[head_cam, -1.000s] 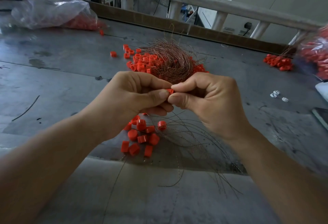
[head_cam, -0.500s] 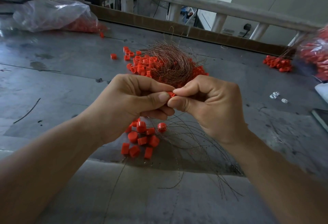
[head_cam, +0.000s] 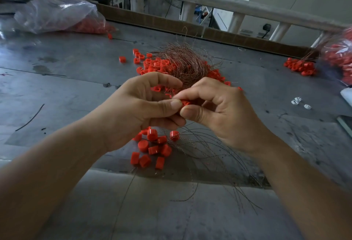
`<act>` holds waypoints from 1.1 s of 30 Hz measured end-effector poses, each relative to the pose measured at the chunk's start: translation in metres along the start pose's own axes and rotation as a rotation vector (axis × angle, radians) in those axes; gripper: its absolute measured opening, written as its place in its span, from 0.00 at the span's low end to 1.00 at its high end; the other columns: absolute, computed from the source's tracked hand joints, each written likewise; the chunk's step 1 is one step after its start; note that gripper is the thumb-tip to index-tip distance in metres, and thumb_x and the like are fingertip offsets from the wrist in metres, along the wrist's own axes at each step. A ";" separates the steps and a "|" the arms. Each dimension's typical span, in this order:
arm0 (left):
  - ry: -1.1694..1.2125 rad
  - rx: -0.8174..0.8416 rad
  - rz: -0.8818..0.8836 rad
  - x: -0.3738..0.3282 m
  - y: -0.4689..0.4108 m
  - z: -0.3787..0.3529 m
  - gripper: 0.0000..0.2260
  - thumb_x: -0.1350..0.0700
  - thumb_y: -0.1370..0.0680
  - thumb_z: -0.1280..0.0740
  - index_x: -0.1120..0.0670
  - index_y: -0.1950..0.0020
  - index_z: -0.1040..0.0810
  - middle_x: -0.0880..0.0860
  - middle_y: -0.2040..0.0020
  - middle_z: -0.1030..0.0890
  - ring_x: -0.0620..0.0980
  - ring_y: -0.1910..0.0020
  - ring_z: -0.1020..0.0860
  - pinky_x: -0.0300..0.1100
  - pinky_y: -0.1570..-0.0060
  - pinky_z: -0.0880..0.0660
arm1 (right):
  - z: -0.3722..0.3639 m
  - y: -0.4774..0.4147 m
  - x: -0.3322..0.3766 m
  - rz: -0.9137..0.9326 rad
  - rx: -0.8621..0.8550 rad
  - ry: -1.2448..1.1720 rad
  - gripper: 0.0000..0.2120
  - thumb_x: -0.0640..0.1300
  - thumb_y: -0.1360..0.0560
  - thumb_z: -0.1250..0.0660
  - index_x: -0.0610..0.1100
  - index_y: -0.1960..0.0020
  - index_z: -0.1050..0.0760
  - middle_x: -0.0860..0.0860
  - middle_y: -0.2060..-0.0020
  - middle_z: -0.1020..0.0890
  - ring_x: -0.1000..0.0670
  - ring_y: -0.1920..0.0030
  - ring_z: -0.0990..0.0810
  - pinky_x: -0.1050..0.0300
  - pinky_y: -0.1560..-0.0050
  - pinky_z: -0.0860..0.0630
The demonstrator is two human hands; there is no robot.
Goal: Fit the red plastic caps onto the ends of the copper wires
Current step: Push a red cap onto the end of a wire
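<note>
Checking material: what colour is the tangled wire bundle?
The tangled wire bundle is coppery reddish-brown; head view shows it best.

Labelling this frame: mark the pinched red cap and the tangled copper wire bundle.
pinched red cap (head_cam: 185, 103): head view, on its exposed red side.
copper wire bundle (head_cam: 182, 62): head view, on the middle of the tangle.

Loose caps (head_cam: 150, 148) lie before the wire bundle (head_cam: 182, 62) on the table (head_cam: 57, 87).

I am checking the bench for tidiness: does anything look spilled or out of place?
Yes. Red caps lie loose around the copper wire bundle, not in a container; one cap sits alone beside the plastic bag at far left, and a stray wire lies apart on the left of the table.
</note>
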State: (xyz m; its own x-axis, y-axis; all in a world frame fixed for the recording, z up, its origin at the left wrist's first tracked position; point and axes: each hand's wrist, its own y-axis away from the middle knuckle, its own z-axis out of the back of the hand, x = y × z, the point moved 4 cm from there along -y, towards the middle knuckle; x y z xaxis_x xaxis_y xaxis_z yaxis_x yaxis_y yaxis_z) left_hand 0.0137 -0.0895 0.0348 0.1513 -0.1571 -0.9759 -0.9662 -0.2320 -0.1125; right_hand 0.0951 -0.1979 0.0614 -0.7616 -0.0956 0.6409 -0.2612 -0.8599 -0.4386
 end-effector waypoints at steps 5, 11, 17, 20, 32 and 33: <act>-0.071 0.035 -0.051 0.000 0.002 -0.005 0.23 0.53 0.36 0.25 0.54 0.44 0.27 0.56 0.64 0.17 0.51 0.66 0.18 0.38 0.67 0.22 | -0.003 0.001 0.000 0.012 -0.012 0.116 0.04 0.45 0.28 0.35 0.45 0.56 0.24 0.57 0.62 0.28 0.61 0.62 0.28 0.71 0.59 0.32; -0.329 0.023 -0.173 0.000 0.007 -0.013 0.24 0.50 0.36 0.29 0.43 0.41 0.31 0.62 0.63 0.21 0.56 0.68 0.23 0.48 0.65 0.23 | -0.010 0.004 0.004 0.042 0.004 0.162 0.04 0.36 0.31 0.35 0.40 0.57 0.23 0.61 0.62 0.30 0.62 0.60 0.29 0.71 0.57 0.31; -0.264 0.075 -0.179 -0.003 0.009 -0.015 0.27 0.54 0.34 0.30 0.44 0.36 0.32 0.64 0.63 0.22 0.59 0.66 0.22 0.51 0.64 0.22 | -0.012 0.005 0.007 0.060 -0.007 0.145 0.05 0.33 0.33 0.36 0.38 0.59 0.24 0.61 0.64 0.30 0.62 0.62 0.29 0.70 0.59 0.31; -0.239 0.097 -0.175 -0.003 0.012 -0.014 0.28 0.55 0.33 0.30 0.44 0.35 0.32 0.62 0.63 0.21 0.53 0.65 0.21 0.40 0.64 0.22 | -0.014 0.006 0.008 0.073 -0.015 0.125 0.05 0.32 0.34 0.35 0.39 0.60 0.24 0.60 0.65 0.30 0.61 0.63 0.29 0.69 0.60 0.31; -0.289 -0.020 -0.202 -0.010 0.008 -0.010 0.31 0.52 0.40 0.25 0.41 0.40 0.31 0.60 0.63 0.20 0.57 0.64 0.19 0.43 0.62 0.20 | -0.004 0.005 0.005 0.046 -0.129 0.008 0.06 0.44 0.31 0.32 0.50 0.55 0.26 0.59 0.62 0.26 0.62 0.59 0.27 0.72 0.59 0.32; -0.297 -0.017 -0.197 -0.010 0.008 -0.010 0.33 0.53 0.41 0.23 0.41 0.39 0.31 0.58 0.63 0.19 0.56 0.63 0.18 0.43 0.62 0.20 | -0.003 0.005 0.005 0.045 -0.135 0.007 0.07 0.44 0.31 0.32 0.50 0.54 0.25 0.59 0.61 0.26 0.62 0.58 0.26 0.71 0.59 0.31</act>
State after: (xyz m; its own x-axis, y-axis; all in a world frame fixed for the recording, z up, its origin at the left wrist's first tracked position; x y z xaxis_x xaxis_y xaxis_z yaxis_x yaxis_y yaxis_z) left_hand 0.0062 -0.0991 0.0455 0.2646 0.1773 -0.9479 -0.9205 -0.2467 -0.3031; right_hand 0.0884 -0.2011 0.0605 -0.7783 -0.1288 0.6146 -0.3036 -0.7796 -0.5478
